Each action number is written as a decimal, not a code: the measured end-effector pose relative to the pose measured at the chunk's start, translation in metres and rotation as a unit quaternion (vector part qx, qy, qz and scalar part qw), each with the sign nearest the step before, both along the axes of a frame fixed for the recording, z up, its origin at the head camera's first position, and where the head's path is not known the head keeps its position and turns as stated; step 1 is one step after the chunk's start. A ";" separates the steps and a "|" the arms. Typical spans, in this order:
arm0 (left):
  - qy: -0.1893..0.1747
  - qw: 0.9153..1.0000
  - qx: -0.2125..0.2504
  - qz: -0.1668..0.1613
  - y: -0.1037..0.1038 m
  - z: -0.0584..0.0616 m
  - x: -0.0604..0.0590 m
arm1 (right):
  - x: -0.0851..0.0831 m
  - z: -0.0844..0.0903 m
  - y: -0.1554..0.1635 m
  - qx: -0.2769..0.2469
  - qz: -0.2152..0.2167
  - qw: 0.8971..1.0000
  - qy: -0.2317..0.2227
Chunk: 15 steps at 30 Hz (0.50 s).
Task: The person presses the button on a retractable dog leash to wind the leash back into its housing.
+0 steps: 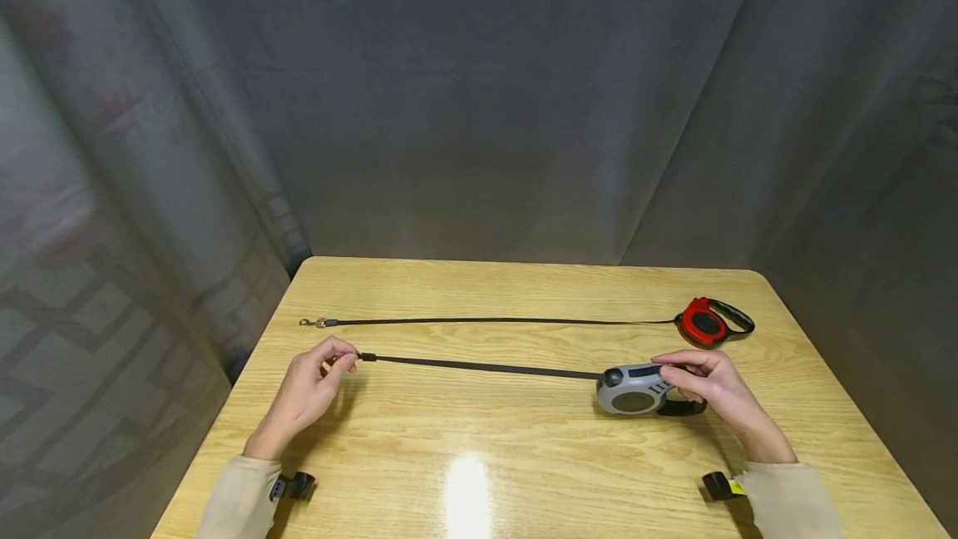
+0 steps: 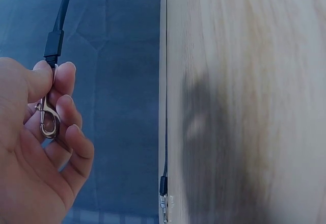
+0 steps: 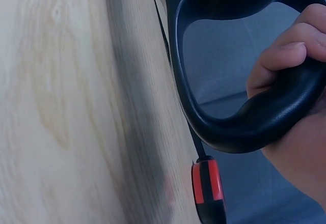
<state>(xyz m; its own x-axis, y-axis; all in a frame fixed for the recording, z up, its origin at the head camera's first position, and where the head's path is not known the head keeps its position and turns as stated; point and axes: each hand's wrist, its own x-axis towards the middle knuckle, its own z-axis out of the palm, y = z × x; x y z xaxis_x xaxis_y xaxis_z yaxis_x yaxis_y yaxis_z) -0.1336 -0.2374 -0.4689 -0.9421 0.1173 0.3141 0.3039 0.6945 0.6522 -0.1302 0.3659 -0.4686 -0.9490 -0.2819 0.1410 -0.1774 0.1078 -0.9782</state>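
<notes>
A grey retractable leash (image 1: 634,390) lies on the wooden table (image 1: 524,472), its black strap (image 1: 479,367) pulled out to the left. My right hand (image 1: 707,385) grips its black handle (image 3: 244,117), fingers curled round it. My left hand (image 1: 318,381) pinches the strap's end, the silver metal clip (image 2: 47,119) between thumb and fingers. Behind it a red retractable leash (image 1: 705,323) lies near the far right, its strap (image 1: 494,321) stretched left to a clip (image 1: 313,323). The red casing (image 3: 206,183) shows below the handle in the right wrist view.
Grey cloth (image 1: 479,106) hangs behind and on both sides of the table. The table's left edge (image 2: 164,102) runs close beside my left hand. A bright glare (image 1: 466,489) lies on the near part of the tabletop.
</notes>
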 end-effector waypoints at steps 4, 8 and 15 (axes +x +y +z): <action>-0.001 1.000 0.000 -0.002 0.000 0.000 -0.001 | 0.000 0.001 0.001 -0.004 -0.003 1.000 -0.001; 0.000 1.000 -0.001 0.001 -0.001 -0.001 -0.001 | 0.000 0.001 0.002 -0.003 -0.008 1.000 -0.005; -0.004 1.000 0.001 0.003 0.000 0.000 -0.003 | -0.002 0.001 0.002 0.000 -0.014 1.000 -0.002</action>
